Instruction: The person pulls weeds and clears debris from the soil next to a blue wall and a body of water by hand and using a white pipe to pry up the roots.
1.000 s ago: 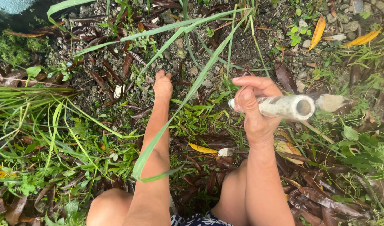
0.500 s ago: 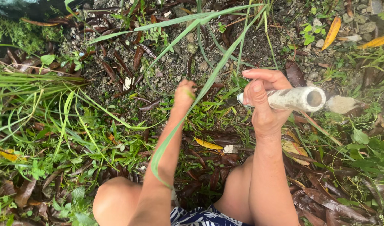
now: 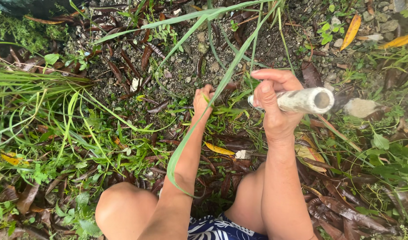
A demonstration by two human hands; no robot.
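Observation:
My right hand (image 3: 275,106) grips a pale, dirt-stained cylindrical tool handle (image 3: 304,100) whose hollow round end faces the camera; the working end is hidden behind the fist. My left hand (image 3: 202,101) reaches down into low weeds (image 3: 222,111) just left of it, fingers curled at the base of the plants, and what it grips I cannot make out. A long green grass blade (image 3: 213,95) crosses over the left forearm. Both bare knees (image 3: 124,209) show at the bottom edge.
Gravelly soil (image 3: 186,66) with brown dry leaves lies ahead. Tall grass (image 3: 39,84) spreads from the left. A pale stone (image 3: 360,107) sits right of the handle. Yellow leaves (image 3: 351,31) lie at top right, brown leaf litter (image 3: 346,204) at bottom right.
My left hand has drawn back from the gravel toward the right hand and dropped into the weeds. The right hand with the handle has stayed almost still.

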